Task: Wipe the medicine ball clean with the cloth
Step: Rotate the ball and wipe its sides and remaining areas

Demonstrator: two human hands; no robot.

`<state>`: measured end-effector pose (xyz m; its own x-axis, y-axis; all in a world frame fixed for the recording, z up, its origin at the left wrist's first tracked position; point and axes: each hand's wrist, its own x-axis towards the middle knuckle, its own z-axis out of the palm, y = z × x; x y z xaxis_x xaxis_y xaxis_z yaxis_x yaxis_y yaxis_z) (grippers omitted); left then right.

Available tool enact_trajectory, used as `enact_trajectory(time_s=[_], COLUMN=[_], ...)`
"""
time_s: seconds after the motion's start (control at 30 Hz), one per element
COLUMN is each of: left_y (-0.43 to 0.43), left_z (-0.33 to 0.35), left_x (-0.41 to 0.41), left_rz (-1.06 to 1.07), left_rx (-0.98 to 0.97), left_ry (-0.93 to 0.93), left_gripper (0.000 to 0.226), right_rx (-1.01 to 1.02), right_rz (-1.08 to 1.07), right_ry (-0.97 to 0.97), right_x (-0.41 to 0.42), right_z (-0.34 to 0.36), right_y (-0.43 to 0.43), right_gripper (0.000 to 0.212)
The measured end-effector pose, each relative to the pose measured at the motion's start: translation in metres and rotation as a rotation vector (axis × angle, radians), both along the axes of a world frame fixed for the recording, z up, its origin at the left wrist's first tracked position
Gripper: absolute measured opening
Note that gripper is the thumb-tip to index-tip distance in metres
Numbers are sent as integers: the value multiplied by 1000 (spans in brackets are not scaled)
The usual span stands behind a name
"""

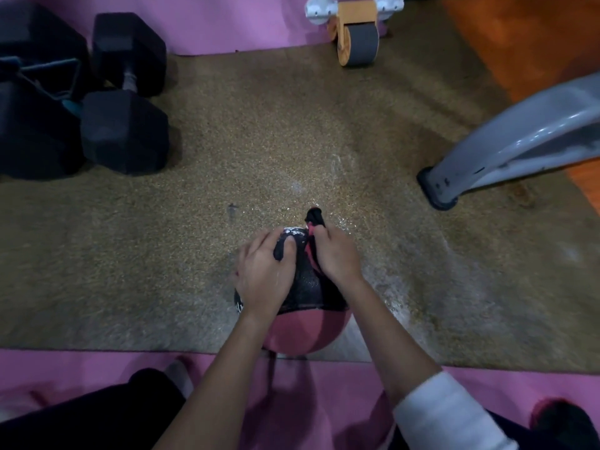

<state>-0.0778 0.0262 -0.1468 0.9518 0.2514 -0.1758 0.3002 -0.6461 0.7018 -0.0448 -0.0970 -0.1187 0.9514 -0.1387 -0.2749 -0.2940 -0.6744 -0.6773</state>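
Observation:
A black and pink medicine ball [303, 332] rests on the brown mat just in front of me. A dark cloth with a pink edge [312, 241] is draped over the ball's top. My left hand [264, 274] presses on the ball's left side, its fingers pinching one end of the cloth. My right hand [337, 254] lies on the ball's right side, closed on the other end, which sticks out past my fingers. White specks show on the ball's far top.
Black hex dumbbells [125, 95] lie at the back left. An orange and grey ab roller [355, 37] stands at the back centre. A grey machine leg [506, 141] comes down at the right. A pink mat [97, 368] lies under my knees. The brown mat [259, 141] glistens wet around the ball.

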Motion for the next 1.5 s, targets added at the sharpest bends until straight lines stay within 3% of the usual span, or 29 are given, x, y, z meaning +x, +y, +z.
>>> enact_trajectory(time_s=[0.07, 0.2, 0.27, 0.37, 0.4, 0.5, 0.63, 0.7, 0.8, 0.97, 1.03, 1.13, 1.2, 1.3, 1.4, 1.5], left_y=[-3, 3, 4, 4, 6, 10, 5, 6, 5, 7, 9, 3, 0, 3, 2, 1], left_z=[0, -1, -1, 5, 7, 7, 3, 0, -1, -4, -5, -4, 1, 8, 13, 15], left_x=[3, 7, 8, 11, 8, -10, -22, -18, -16, -4, -2, -6, -7, -2, 1, -6], left_rz=[25, -34, -104, -145, -114, 90, 190, 139, 96, 47, -20, -87, -99, -27, 149, 171], left_rx=[2, -17, -13, -41, -64, -108, -145, -146, -125, -135, -145, -70, -48, -147, -131, -58], left_ry=[22, 8, -9, -27, -50, 8, 5, -15, -27, 22, -12, -23, -10, 4, 82, 86], left_gripper=[70, 72, 67, 63, 60, 57, 67, 66, 66, 50, 58, 73, 66, 44, 39, 60], right_rx=[-73, -48, -13, -12, 6, -22, -114, -145, -213, -206, -181, -204, -203, -197, -176, -148], right_rz=[-22, 147, 97, -25, -60, -56, 194, 320, 316, 411, 437, 416, 357, 323, 307, 325], right_ry=[-103, -331, -254, 58, 82, -143, -358, -309, -168, -392, -368, -67, 69, -127, -277, -230], right_x=[-19, -86, -53, 12, 19, -24, -88, -54, -8, -89, -73, -2, 25, -26, -89, -50], right_z=[1, 7, 3, -1, -2, -4, 3, 4, 8, 5, 5, 12, 10, 12, 12, 11], right_y=[9, 25, 15, -1, -5, 4, 26, 22, 20, 16, 10, 20, 22, 21, 21, 22], right_gripper=[40, 47, 40, 35, 35, 33, 50, 47, 33, 47, 47, 34, 30, 38, 51, 45])
